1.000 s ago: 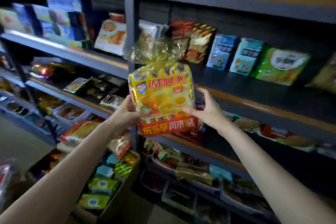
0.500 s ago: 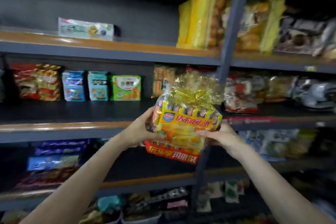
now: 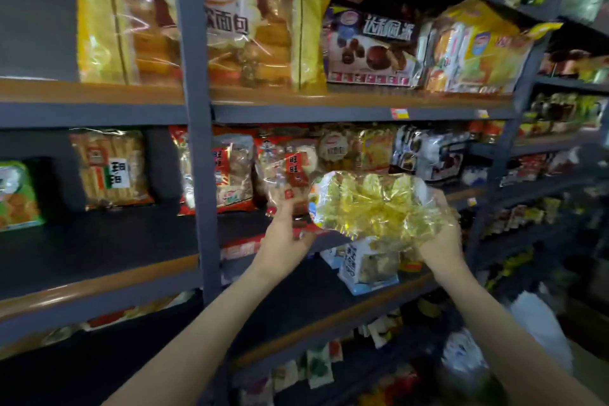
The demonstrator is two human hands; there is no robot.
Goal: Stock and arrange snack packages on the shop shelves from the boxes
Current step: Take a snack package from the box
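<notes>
Dark metal shelving (image 3: 197, 175) with wood-edged boards, crowded with snack bags; large yellow bread bags (image 3: 108, 16) on the upper board, red-labelled cracker bags (image 3: 230, 171) on the middle one; left hand (image 3: 286, 241) and right hand (image 3: 440, 241) hold a yellow cellophane snack package (image 3: 372, 204) between them, fingers curled round its two ends; package raised, tilted, in front of the middle shelf row, above a blue-white pack (image 3: 362, 265) on the lower board.

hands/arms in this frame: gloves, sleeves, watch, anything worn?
Nothing worn that shows. The left hand and right hand are bare, no gloves, and no rings or watch can be made out. Both forearms are bare up to the frame's bottom edge; no sleeve comes into view.
</notes>
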